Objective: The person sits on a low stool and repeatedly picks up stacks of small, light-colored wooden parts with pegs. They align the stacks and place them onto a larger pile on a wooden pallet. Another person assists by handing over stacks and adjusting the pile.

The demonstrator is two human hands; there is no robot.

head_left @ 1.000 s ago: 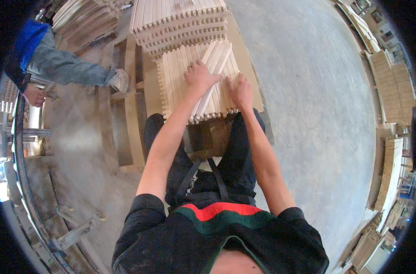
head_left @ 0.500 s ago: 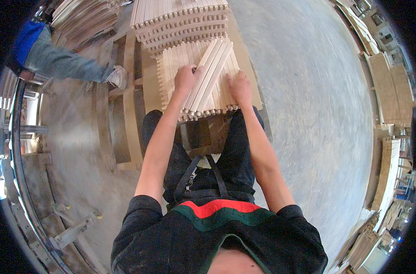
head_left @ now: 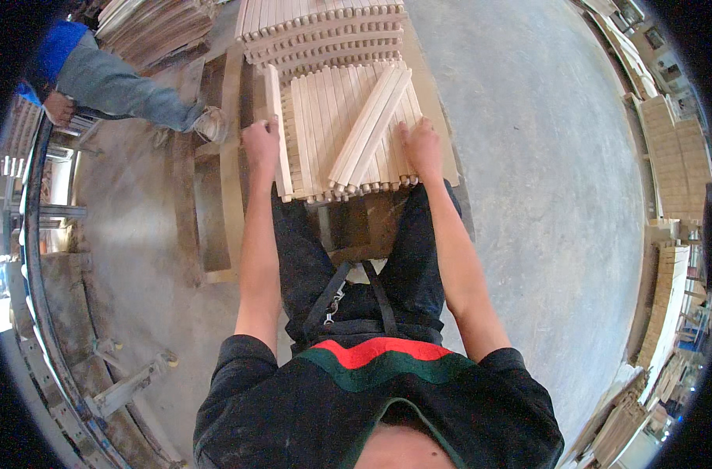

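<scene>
A stack of pale wooden sticks (head_left: 317, 125) lies in front of me, its top layer side by side. My left hand (head_left: 262, 150) is closed round a single wooden stick (head_left: 277, 117) along the stack's left edge. Across the top, a few loose sticks (head_left: 371, 129) lie at a slant. My right hand (head_left: 423, 150) has its fingers curled against the right edge of the top layer; whatever may be between them is hidden.
Behind stands a taller stack of sticks (head_left: 321, 35). Both stacks rest on a board over a wooden pallet (head_left: 229, 203). At the far left, another person's leg (head_left: 137, 90) and shoe reach toward the pallet. Stacked boards (head_left: 676, 156) line the right side.
My left hand has moved left from the slanted sticks, bringing one stick to the stack's left edge. Fewer sticks lie slanted on top. My right hand stays at the right edge.
</scene>
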